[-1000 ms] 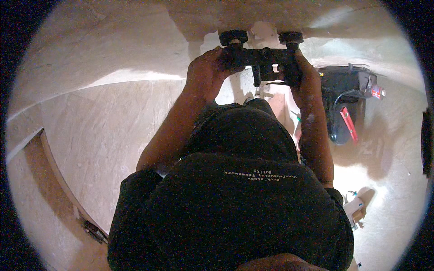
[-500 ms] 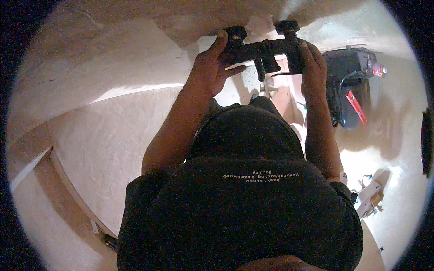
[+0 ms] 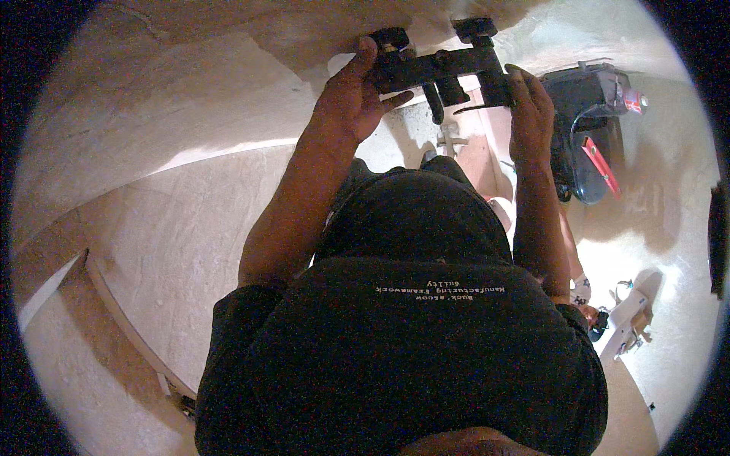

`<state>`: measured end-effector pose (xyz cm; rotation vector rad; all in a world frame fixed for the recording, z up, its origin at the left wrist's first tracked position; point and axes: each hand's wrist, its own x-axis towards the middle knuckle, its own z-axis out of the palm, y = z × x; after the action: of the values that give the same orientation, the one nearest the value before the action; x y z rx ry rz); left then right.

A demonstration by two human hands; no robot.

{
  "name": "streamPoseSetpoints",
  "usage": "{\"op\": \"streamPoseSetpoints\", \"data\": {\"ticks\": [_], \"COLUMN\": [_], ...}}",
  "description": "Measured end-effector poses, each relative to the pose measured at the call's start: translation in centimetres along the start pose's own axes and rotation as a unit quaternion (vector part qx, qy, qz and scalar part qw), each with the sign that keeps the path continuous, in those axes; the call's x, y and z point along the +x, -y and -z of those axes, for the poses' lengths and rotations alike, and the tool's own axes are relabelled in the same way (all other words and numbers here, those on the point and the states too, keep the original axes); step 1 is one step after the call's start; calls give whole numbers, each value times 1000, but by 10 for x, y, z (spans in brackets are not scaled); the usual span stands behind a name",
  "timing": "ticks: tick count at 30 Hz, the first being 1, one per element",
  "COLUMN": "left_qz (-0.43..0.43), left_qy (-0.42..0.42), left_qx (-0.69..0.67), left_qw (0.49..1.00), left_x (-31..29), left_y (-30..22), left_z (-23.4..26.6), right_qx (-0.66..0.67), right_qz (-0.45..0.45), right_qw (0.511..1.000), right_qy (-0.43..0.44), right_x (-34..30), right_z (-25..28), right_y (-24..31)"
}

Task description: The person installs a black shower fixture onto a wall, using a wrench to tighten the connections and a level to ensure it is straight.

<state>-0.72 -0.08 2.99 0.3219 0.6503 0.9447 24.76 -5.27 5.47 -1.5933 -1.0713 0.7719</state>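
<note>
A black bar-shaped frame (image 3: 426, 70) with two round knob-like pads (image 3: 473, 29) on its far side is held up at the stone-patterned wall. A lever-like part hangs from its middle. My left hand (image 3: 350, 99) is wrapped round its left end, thumb on top near one pad, a finger reaching below. My right hand (image 3: 530, 106) grips the right end, fingers along its outer side. Whether the pads touch the wall, I cannot tell.
To the right stands a black case (image 3: 582, 87) with a red spirit level (image 3: 601, 167) and a red-and-white can (image 3: 634, 102). White and brown scraps (image 3: 631, 323) lie farther right. Past my right elbow, part of another person (image 3: 579, 285) seems to show. A ledge (image 3: 125, 304) runs along the left.
Both hands and the black frame have shifted slightly upward in the picture, still gripped at both ends. More of what seems another person shows beyond my right elbow.
</note>
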Motion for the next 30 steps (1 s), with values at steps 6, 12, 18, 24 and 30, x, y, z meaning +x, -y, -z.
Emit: {"op": "streamPoseSetpoints", "data": {"ticks": [6,12,18,24,30], "left_qz": [-14,-14,-10,-18,-7], "left_qy": [32,71,45,68,78], "left_qx": [-20,-90,-80,-72,-42], "left_qw": [999,993,996,995,996], "left_x": [7,13,20,11,11], "left_y": [1,2,8,4,1], "left_z": [9,11,26,14,14], "right_qx": [48,53,68,85,57], "right_qz": [-78,-80,-86,-103,-152], "right_qw": [996,995,994,991,986], "right_qy": [-2,-5,-4,-23,-33], "right_x": [-7,-6,-7,-10,-18], "right_z": [6,12,17,24,36], "right_y": [-2,-13,-6,-16,-60]}}
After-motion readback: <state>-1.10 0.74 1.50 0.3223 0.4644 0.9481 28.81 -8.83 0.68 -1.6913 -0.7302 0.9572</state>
